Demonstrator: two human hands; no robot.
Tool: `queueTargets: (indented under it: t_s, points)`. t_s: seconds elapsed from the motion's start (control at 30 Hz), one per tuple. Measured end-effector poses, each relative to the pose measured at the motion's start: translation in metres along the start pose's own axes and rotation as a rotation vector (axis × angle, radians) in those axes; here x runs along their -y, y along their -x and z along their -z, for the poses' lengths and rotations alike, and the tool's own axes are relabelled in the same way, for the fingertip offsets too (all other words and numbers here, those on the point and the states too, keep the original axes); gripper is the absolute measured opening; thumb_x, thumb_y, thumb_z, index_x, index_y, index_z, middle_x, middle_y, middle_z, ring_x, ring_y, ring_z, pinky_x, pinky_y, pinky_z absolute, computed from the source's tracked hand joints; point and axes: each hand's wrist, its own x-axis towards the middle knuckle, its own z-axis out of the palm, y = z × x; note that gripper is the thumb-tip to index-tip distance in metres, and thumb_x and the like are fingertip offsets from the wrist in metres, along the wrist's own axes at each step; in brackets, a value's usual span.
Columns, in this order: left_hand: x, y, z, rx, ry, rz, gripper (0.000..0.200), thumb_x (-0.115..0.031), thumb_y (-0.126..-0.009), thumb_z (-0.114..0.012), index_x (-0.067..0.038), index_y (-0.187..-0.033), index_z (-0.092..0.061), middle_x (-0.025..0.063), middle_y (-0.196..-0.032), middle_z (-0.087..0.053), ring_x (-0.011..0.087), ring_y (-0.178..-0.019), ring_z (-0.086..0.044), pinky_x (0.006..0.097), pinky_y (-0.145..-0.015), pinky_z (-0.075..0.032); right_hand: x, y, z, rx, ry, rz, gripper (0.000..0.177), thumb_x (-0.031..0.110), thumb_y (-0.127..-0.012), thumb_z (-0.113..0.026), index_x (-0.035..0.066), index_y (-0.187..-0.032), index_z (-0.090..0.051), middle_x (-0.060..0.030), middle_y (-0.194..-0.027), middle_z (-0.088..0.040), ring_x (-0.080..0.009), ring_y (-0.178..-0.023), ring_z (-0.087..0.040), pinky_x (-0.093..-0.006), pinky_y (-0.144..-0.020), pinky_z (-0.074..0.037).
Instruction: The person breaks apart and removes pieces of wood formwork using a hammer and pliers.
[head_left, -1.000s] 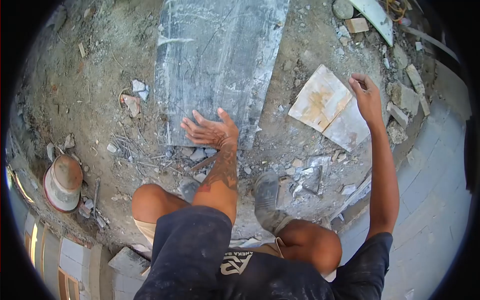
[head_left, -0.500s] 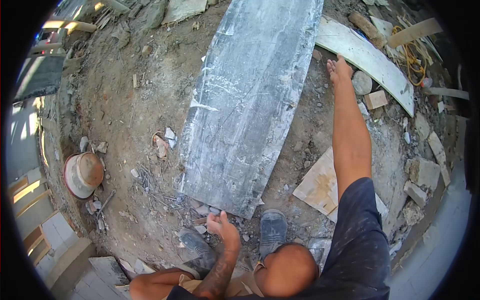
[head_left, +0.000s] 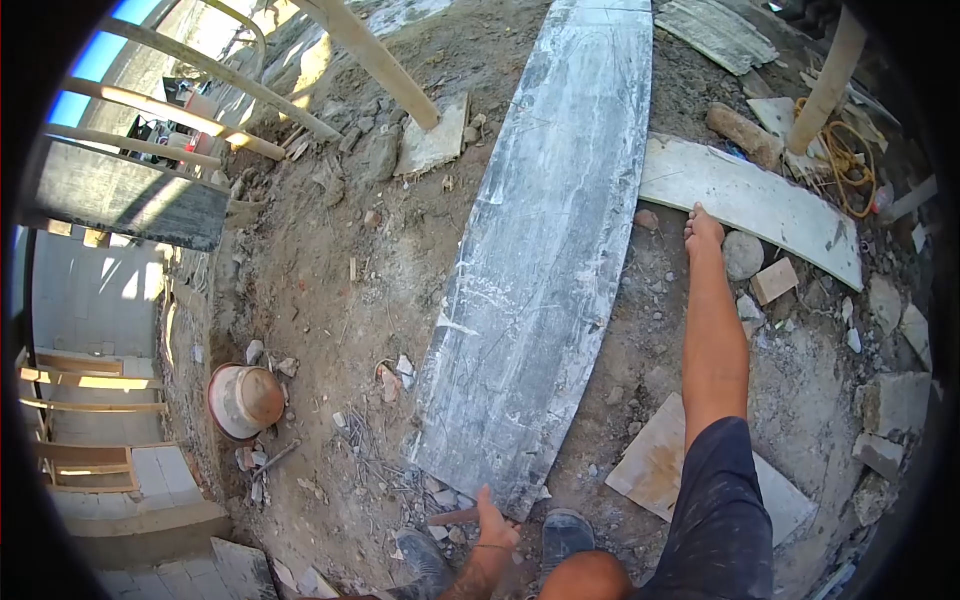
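A long grey board [head_left: 535,250], streaked with white, lies lengthwise on the dirt in front of me. At its near end my left hand [head_left: 493,522] is closed on the edge, thumb on top and the other fingers mostly hidden. My right arm is stretched out to the right, where my right hand [head_left: 704,230] has its fingers curled at the near edge of a white board [head_left: 760,195]. That white board lies crosswise, its left end against the grey board's side. A round stone [head_left: 743,256] and a pale block [head_left: 774,281] sit beside my right hand.
At left stands a dirt-crusted bucket [head_left: 245,400]. Wooden posts [head_left: 375,60] rise at upper left, another post [head_left: 830,80] at upper right near a yellow rope [head_left: 845,170]. A stained plywood piece [head_left: 655,460] lies beside my right arm; broken concrete [head_left: 895,415] lines the right side.
My view has tilted up and shifted left. My left hand has come up onto the grey board's near end. My right hand's fingers, spread before, are now curled at the white board's edge.
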Motion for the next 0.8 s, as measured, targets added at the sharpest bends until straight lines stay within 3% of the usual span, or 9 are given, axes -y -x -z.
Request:
queueTargets:
  t_s: [0.13,0.2,0.23,0.3,0.4,0.47,0.53,0.63,0.8]
  points:
    - [-0.003,-0.015,0.008,0.235,0.197,-0.181,0.075,-0.062,-0.076,-0.043,-0.014,-0.133,-0.039,0.0077,-0.130,-0.045,0.0283,-0.116,-0.043,0.0481,-0.095,-0.032,-0.005,0.004,0.002,-0.018,-0.015,0.014,0.021,0.018,-0.083,-0.064,0.002,-0.072,-0.057,-0.0041,-0.062,-0.056,-0.0098,-0.044,-0.047,-0.0218,-0.036,-0.033]
    - [-0.014,-0.002,0.016,0.040,0.264,0.085,0.071,-0.060,-0.080,-0.040,-0.013,-0.134,-0.038,0.0102,-0.129,-0.046,0.0320,-0.115,-0.046,0.0530,-0.093,-0.035,-0.004,0.006,0.006,-0.007,-0.020,0.070,0.022,0.019,-0.081,-0.065,0.002,-0.069,-0.057,-0.0039,-0.061,-0.056,-0.0104,-0.045,-0.049,-0.0233,-0.037,-0.035]
    - [-0.011,-0.006,0.017,0.045,0.256,0.087,0.071,-0.060,-0.080,-0.040,-0.013,-0.134,-0.038,0.0102,-0.129,-0.046,0.0320,-0.115,-0.046,0.0530,-0.093,-0.035,-0.001,0.004,0.008,-0.013,-0.024,0.076,0.022,0.019,-0.081,-0.065,0.002,-0.069,-0.057,-0.0039,-0.061,-0.056,-0.0104,-0.045,-0.049,-0.0233,-0.037,-0.035]
    - [-0.001,-0.009,0.033,0.283,0.268,-0.125,0.072,-0.063,-0.084,-0.033,-0.011,-0.134,-0.036,0.0116,-0.132,-0.044,0.0333,-0.117,-0.045,0.0545,-0.096,-0.033,0.000,0.012,0.016,-0.061,-0.003,0.136,0.024,0.021,-0.080,-0.067,0.002,-0.068,-0.057,-0.0047,-0.060,-0.056,-0.0113,-0.045,-0.049,-0.0242,-0.039,-0.036]
    - [0.002,-0.011,0.047,0.253,0.204,-0.154,0.071,-0.062,-0.088,-0.026,-0.008,-0.134,-0.036,0.0120,-0.134,-0.043,0.0323,-0.119,-0.043,0.0528,-0.098,-0.032,0.002,-0.012,0.056,-0.044,0.004,0.370,0.026,0.023,-0.078,-0.067,0.002,-0.066,-0.056,-0.0063,-0.058,-0.055,-0.0123,-0.045,-0.049,-0.0243,-0.039,-0.034]
    - [0.004,-0.023,0.048,0.258,0.215,-0.222,0.069,-0.060,-0.090,-0.027,-0.008,-0.133,-0.037,0.0117,-0.133,-0.044,0.0305,-0.119,-0.044,0.0482,-0.100,-0.033,0.009,-0.014,0.099,0.002,-0.002,0.296,0.028,0.023,-0.078,-0.068,0.005,-0.064,-0.052,-0.0029,-0.054,-0.049,-0.0101,-0.043,-0.045,-0.0234,-0.039,-0.032]
    - [0.006,-0.022,0.047,0.365,0.246,-0.266,0.063,-0.055,-0.089,-0.039,-0.009,-0.132,-0.038,0.0092,-0.133,-0.044,0.0270,-0.121,-0.042,0.0418,-0.101,-0.033,0.009,-0.008,0.131,0.004,0.048,0.323,0.025,0.024,-0.078,-0.068,0.004,-0.070,-0.055,-0.0010,-0.057,-0.049,-0.0088,-0.044,-0.045,-0.0224,-0.039,-0.032]
    - [0.010,-0.027,0.054,0.344,0.273,-0.274,0.060,-0.052,-0.089,-0.042,-0.008,-0.130,-0.040,0.0081,-0.130,-0.046,0.0256,-0.119,-0.043,0.0415,-0.101,-0.033,0.018,0.018,0.147,0.034,0.134,0.314,0.022,0.023,-0.079,-0.066,0.003,-0.075,-0.057,-0.0004,-0.061,-0.050,-0.0080,-0.046,-0.045,-0.0217,-0.039,-0.033]
    - [0.003,0.005,0.054,0.376,0.296,-0.336,0.060,-0.051,-0.089,-0.045,-0.006,-0.129,-0.040,0.0085,-0.129,-0.046,0.0261,-0.117,-0.044,0.0410,-0.100,-0.033,0.020,0.035,0.165,-0.105,-0.039,0.266,0.021,0.023,-0.078,-0.064,0.003,-0.077,-0.058,-0.0014,-0.065,-0.051,-0.0078,-0.046,-0.045,-0.0208,-0.039,-0.033]
